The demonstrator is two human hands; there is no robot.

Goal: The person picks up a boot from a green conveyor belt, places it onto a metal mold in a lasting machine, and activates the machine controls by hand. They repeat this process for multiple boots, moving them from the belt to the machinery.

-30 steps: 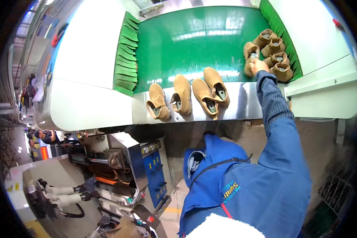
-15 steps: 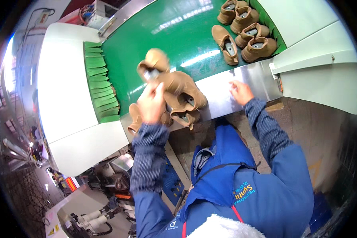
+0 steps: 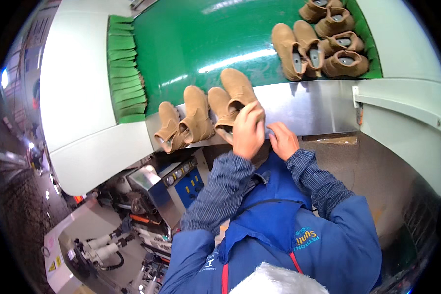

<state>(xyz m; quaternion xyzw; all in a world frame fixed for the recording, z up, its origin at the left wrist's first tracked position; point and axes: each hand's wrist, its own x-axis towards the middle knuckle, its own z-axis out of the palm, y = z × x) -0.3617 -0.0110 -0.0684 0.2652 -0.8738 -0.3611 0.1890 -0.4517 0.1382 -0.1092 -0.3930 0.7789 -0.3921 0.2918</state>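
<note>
My left hand is closed around the heel end of a tan ankle boot, whose toe points away from me over the green belt. My right hand is just right of it, fingers apart, with nothing seen in it. Left of the held boot, three more tan boots stand in a row on the metal ledge: one close beside it, a taller one, and one at the left end. The left hand hides the back of the held boot.
The green belt runs behind the metal ledge. Several tan boots stand at its right end by a green strip curtain. Another green strip curtain hangs at left. White machine panels flank both sides. Below left stands a machine with blue controls.
A second boot now stands beside the single one at the right. The boots at the left, bunched before, stand in a row. My left hand has moved right; my right hand has come nearer it.
</note>
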